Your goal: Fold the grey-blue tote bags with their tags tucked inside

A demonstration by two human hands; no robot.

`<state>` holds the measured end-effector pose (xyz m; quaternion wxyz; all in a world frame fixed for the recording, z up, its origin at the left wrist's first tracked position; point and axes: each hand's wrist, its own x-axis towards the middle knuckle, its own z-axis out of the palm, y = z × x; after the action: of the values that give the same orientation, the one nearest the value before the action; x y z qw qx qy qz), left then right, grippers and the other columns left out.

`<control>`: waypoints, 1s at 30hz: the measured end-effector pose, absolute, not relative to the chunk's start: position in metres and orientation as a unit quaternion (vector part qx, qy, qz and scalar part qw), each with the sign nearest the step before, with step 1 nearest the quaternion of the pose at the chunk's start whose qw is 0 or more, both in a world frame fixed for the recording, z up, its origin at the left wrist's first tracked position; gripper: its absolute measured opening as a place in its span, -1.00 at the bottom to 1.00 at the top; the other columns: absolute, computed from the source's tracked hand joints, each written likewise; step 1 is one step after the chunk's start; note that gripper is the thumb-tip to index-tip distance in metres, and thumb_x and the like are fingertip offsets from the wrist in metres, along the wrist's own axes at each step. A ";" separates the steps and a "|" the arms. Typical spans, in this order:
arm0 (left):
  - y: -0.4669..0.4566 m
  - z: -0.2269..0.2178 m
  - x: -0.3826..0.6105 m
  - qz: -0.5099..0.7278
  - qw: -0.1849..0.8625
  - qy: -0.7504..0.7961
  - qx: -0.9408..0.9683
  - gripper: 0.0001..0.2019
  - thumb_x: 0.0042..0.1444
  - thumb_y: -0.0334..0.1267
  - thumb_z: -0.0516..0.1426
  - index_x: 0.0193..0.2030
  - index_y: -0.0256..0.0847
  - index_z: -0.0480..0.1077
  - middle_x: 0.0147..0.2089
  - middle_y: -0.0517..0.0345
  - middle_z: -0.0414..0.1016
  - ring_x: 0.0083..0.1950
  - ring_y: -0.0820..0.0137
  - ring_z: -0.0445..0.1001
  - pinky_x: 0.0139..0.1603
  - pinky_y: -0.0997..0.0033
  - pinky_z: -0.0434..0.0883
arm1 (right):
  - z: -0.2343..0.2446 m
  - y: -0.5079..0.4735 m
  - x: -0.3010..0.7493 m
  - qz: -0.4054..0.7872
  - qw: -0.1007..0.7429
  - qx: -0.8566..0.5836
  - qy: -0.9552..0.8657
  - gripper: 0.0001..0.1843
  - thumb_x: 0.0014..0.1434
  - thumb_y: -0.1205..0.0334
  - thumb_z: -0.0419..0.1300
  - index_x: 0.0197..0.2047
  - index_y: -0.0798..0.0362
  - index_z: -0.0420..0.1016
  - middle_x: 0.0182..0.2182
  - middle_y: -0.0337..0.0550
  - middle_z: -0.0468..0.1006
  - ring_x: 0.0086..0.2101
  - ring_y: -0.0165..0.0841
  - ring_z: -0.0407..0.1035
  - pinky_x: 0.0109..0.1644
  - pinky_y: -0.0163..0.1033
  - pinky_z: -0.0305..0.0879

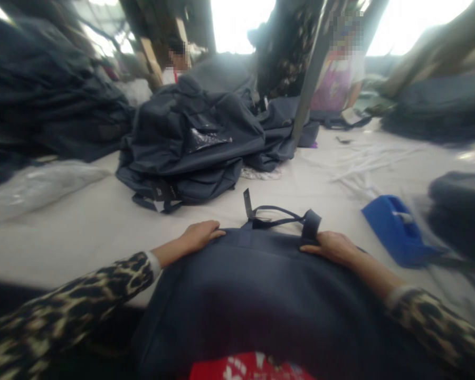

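Observation:
A dark navy bag (257,285) fills the lower middle of the view, its near part close to my body. My left hand (200,236) grips the bag's top edge on the left, thumb on the near side. On the right, my right hand (334,247) pinches the same edge beside the end of the handle. The carry handle (277,208) stands up between the two hands, with a small dark tag (247,203) at its left end. My fingertips behind the edge are hidden.
Several dark bags lie in a heap (190,137) ahead, beside a metal post (309,74). A blue tape dispenser (396,229) sits at the right, near white strips (364,169). Clear plastic (43,184) lies left. Two people (334,87) are across the table (83,232).

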<state>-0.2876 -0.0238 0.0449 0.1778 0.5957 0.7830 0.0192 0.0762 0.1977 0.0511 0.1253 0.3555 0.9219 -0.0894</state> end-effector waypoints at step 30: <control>0.002 0.028 -0.193 0.063 0.044 0.691 0.719 -0.30 0.33 0.28 -0.11 0.50 0.07 -0.06 0.56 0.06 -0.11 0.56 -0.03 -0.20 0.40 -0.50 -0.32 | 0.040 0.285 -0.016 -0.036 0.114 0.277 0.953 -0.30 0.18 -0.49 0.03 -0.27 0.04 0.50 -0.28 0.08 0.61 -0.20 -0.07 0.51 -0.21 -0.15 0.31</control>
<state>-0.1931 0.0021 0.0276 0.0437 0.7187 0.6911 0.0628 -0.0160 0.2853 0.0404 0.1139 0.2772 0.9534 -0.0360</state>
